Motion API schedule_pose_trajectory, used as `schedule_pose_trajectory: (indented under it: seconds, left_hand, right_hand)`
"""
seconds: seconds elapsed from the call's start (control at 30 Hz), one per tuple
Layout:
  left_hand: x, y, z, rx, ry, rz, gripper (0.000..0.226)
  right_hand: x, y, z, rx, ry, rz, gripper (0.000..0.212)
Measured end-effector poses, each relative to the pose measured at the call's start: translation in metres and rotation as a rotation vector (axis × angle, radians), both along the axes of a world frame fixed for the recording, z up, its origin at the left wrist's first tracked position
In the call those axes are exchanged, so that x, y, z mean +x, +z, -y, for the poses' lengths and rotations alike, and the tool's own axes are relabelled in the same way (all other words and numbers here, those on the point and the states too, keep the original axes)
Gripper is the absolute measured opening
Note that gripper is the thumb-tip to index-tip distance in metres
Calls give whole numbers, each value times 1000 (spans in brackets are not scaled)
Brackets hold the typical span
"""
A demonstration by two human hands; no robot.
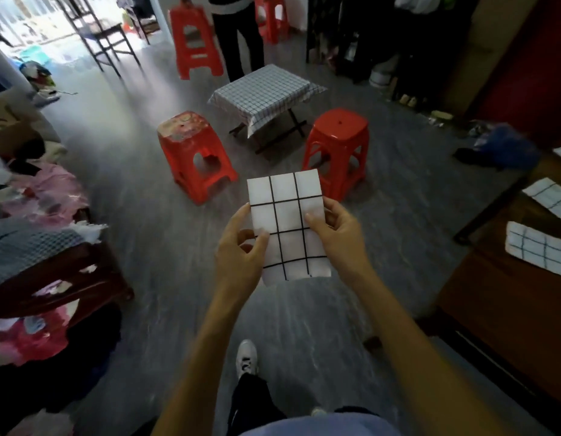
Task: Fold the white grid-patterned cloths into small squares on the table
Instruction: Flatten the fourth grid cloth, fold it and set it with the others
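left hand [241, 243] is seen closed on the left edge of a white folded cloth with a black grid pattern [287, 225], thumb on the front face, fingers tucked behind. right hand [332, 229] is likewise clamped on the right edge, thumb laid across the front. the cloth is held upright in the air between the two hands, well above the grey floor [147, 199] and not on any surface.

progress, as judged: this cloth is already reduced to a small rectangle, three squares wide and about four tall, so one fold at most is thought to remain before it counts as a small square. it has not yet been set down.

at the right edge of the view, a brown wooden tabletop [493, 297] is visible with two other white grid-patterned cloths on it: a nearer one [537, 250] and a farther one [549, 196]. both look folded, though how finely cannot be told. the held cloth is well apart from that tabletop, to its left. whether further cloths are left to fold cannot be told.
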State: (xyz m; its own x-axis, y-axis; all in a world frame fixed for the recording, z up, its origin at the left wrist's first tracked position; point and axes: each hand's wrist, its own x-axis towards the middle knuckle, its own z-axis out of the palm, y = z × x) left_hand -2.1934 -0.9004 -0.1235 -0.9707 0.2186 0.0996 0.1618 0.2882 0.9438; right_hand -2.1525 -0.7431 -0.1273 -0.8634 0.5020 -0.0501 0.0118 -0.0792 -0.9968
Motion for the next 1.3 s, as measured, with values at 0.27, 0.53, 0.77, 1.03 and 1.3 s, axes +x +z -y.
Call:
schedule_pose_trajectory:
  seconds: [0.27, 0.53, 0.77, 1.03, 1.3]
  left_hand:
    - [-131, 1, -45, 38, -340, 82, 51]
    - [-184, -3, -109, 23, -664, 109, 51]
    - [-173, -13, -204, -10, -909, 147, 51]
    - [-117, -13, -321, -81, -1074, 81, 52]
    - [-27, -30, -426, -166, -1368, -48, 53]
  right_hand:
    - [-78, 2, -25, 34, -344, 50, 26]
    - [-93, 3, -50, 57, -670, 126, 29]
    - [-64, -9, -106, -18, -911, 111, 29]
    - [-9, -22, -200, -40, -1103, 58, 27]
    - [82, -43, -250, -86, -1396, 102, 23]
